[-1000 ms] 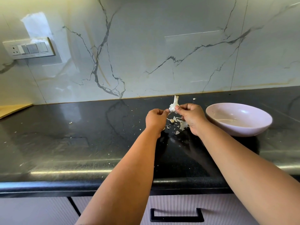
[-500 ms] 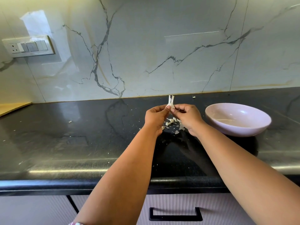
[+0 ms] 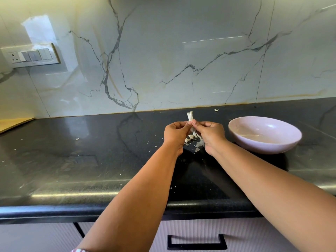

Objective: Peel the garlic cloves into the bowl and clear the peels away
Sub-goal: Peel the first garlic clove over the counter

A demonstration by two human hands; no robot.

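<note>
A black countertop is seen, with a pale bowl to the right. Garlic is pinched between left hand and right hand, above scattered peels. The skin is judged papery, light and easily torn, best gripped at its stalk end.

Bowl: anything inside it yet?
The bowl shows only bare, glossy interior; no cloves visible. Its near wall hides a strip of the bottom. Both the left hand and right hand pinch the garlic beside it.
</note>
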